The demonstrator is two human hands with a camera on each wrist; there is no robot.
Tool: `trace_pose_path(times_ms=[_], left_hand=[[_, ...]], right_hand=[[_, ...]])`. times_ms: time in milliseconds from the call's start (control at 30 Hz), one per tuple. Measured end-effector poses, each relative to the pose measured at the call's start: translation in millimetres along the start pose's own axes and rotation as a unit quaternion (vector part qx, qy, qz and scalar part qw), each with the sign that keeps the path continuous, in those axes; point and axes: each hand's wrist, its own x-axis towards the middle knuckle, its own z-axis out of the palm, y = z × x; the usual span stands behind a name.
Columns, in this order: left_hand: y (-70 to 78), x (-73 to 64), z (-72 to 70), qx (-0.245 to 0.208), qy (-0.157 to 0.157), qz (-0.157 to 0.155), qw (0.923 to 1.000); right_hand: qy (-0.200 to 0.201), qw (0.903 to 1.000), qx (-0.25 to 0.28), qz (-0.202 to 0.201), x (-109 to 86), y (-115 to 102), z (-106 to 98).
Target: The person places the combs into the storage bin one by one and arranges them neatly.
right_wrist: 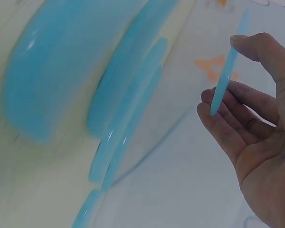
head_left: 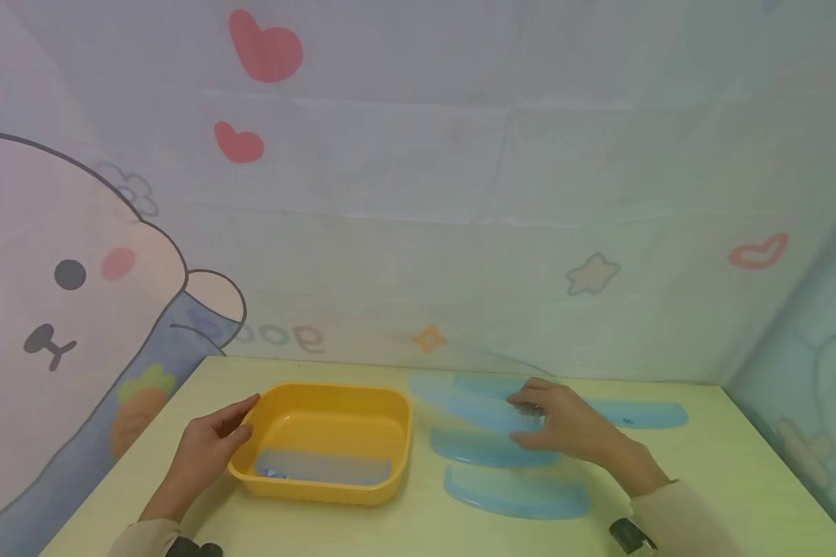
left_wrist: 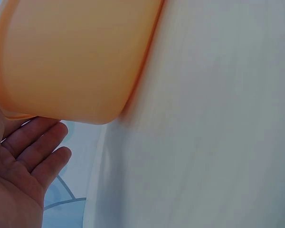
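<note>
In the head view my left hand (head_left: 205, 445) holds the left rim of a yellow plastic basin (head_left: 344, 493), its thumb at the edge. The left wrist view shows several fingers of that hand loosely bent under the basin's outer wall (left_wrist: 76, 61). A bluish translucent comb (head_left: 334, 468) lies inside the basin. My right hand (head_left: 564, 422) pinches a light blue comb (right_wrist: 223, 80) between thumb and fingertips, raised over the table. Blue combs lie around and below it: one nearest me (head_left: 522, 499), another just beyond (head_left: 491, 449).
Farther back on the pale yellow table (head_left: 306, 530) lie another blue comb (head_left: 484, 384) and one with a straight handle (head_left: 648, 414) to the right. A printed cloth backdrop (head_left: 418, 170) hangs behind the table's far edge.
</note>
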Motion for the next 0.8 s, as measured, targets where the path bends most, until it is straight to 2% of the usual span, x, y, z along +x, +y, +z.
trace_pose_path(times_ms=[267,533,800], left_hand=[[2.5,0.6,0.2,0.001,0.000,0.002,1.0000],[0.5,1.2,1.4,0.007,0.004,0.005,1.0000],[0.4,-0.3,0.8,0.001,-0.008,-0.005,1.0000]], right_hand=[[0.000,0.9991,0.004,-0.041,31.3,-27,18],[-0.014,0.9975,0.002,-0.069,51.4,-51,33],[-0.046,0.9965,-0.005,-0.070,67.4,-70,47]])
